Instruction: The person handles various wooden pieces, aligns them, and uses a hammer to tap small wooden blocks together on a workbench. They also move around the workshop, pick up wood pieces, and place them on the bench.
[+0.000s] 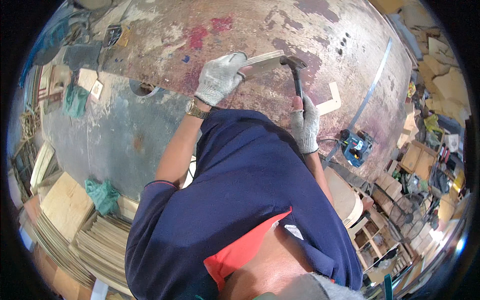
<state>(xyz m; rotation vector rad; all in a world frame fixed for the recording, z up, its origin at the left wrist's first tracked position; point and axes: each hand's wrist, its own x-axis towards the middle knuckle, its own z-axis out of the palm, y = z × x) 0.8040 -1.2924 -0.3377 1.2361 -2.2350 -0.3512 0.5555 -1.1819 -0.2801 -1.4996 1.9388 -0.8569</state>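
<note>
My left hand (220, 77), in a pale knit glove, grips a piece of plywood (264, 58) by its left end, with the layered edge facing up. In my gloved right hand (305, 122) is a hammer (298, 80), its dark handle upright and the thumb laid along it. The hammer's head sits close to the plywood's right end; whether they touch I cannot tell. Just right of the hammer, an L-shaped pale wooden piece (331, 100) lies on the worn, paint-stained table (240, 25).
A blue power tool (356, 148) stands at the table's right, beside a long metal straightedge (372, 82). Stacked plywood sheets (100, 245) fill the lower left, near a green cloth (102, 196). A fan (407, 212) and wooden scraps crowd the right side.
</note>
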